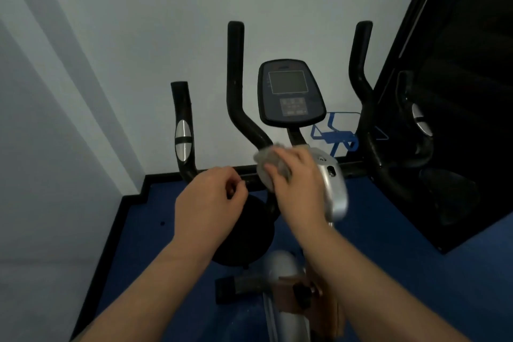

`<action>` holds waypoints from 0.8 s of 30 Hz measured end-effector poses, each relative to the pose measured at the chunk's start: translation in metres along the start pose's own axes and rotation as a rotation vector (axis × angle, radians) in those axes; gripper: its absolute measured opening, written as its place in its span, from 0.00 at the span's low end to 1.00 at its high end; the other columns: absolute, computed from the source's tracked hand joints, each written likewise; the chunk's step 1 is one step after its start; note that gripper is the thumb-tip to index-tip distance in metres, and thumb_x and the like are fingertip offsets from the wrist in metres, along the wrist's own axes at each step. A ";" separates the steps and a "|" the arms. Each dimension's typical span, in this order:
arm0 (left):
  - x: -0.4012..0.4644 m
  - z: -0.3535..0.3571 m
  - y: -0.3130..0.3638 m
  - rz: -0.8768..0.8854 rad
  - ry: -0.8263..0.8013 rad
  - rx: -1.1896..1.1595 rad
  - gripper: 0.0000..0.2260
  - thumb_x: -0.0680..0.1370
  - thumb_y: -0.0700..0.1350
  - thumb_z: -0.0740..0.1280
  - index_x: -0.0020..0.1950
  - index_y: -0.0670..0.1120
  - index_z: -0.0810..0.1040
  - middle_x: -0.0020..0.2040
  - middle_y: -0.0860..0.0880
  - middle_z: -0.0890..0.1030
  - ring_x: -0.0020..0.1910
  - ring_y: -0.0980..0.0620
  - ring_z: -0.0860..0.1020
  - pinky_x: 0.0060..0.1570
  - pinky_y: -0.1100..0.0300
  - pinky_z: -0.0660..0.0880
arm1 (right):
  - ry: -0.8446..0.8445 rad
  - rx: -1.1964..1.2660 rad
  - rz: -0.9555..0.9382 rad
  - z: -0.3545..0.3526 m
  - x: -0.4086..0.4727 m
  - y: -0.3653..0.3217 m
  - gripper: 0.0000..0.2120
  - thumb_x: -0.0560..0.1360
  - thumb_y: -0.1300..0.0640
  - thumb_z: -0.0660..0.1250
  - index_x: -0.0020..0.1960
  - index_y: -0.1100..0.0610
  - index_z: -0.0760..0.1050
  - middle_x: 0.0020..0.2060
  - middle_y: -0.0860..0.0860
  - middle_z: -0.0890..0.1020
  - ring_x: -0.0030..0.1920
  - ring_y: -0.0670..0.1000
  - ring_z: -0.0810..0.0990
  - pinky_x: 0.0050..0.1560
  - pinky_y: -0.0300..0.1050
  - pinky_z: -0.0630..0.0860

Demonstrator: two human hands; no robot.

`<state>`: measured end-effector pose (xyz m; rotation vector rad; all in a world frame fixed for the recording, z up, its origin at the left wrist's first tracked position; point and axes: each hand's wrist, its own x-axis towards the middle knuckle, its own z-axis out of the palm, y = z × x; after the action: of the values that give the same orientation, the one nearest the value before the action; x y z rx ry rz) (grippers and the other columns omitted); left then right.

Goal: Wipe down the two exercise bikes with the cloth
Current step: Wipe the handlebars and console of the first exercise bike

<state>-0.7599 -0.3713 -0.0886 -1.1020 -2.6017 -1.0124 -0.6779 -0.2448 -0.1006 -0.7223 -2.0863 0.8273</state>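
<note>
Head view is showing you partway through the first exercise bike (288, 203), as far as one can judge. Your right hand (298, 180) is clamped on the grey cloth (268, 161), pressing it against the junction where the black handlebar (236, 108) is meeting the silver stem cover (334, 183), just below the console (290, 91). Your left hand (211, 203) is hovering loosely curled just beside the right, gripping nothing that I can make out, its fingertips sitting near the crossbar.

Whether the console, the far handlebar beyond your right hand, or the outer grip with the silver sensor (182, 141) beyond your left hand are already clean, the picture is not telling; no wet streaks are showing. The frame and knob (302, 294) beneath your wrists look untouched, though that is only a guess. A second bike is not appearing clearly; the dark shapes to the right of your right hand may be a mirror reflection. So most of the job is probably remaining.
</note>
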 end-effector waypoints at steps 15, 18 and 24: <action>-0.001 -0.001 -0.001 -0.135 -0.022 -0.078 0.13 0.75 0.57 0.67 0.32 0.54 0.75 0.32 0.55 0.76 0.32 0.59 0.75 0.31 0.61 0.70 | -0.082 0.049 0.026 0.006 0.066 -0.014 0.12 0.77 0.57 0.68 0.59 0.55 0.80 0.55 0.53 0.79 0.57 0.51 0.76 0.58 0.44 0.72; -0.009 0.000 -0.005 -0.106 -0.024 -0.177 0.08 0.77 0.54 0.66 0.38 0.55 0.78 0.38 0.57 0.78 0.40 0.62 0.76 0.37 0.68 0.68 | -0.021 0.040 -0.007 0.001 0.021 -0.004 0.13 0.76 0.60 0.69 0.60 0.53 0.79 0.54 0.51 0.77 0.55 0.48 0.74 0.53 0.35 0.70; -0.025 0.008 -0.012 -0.093 0.027 -0.266 0.05 0.77 0.51 0.64 0.47 0.56 0.80 0.44 0.61 0.78 0.48 0.70 0.74 0.46 0.78 0.66 | 0.025 0.071 0.018 -0.001 -0.008 0.006 0.17 0.75 0.59 0.71 0.63 0.55 0.78 0.53 0.48 0.74 0.52 0.43 0.70 0.52 0.19 0.61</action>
<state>-0.7488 -0.3873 -0.1102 -1.0166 -2.5724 -1.4166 -0.6712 -0.2466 -0.1085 -0.7106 -2.0210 0.8935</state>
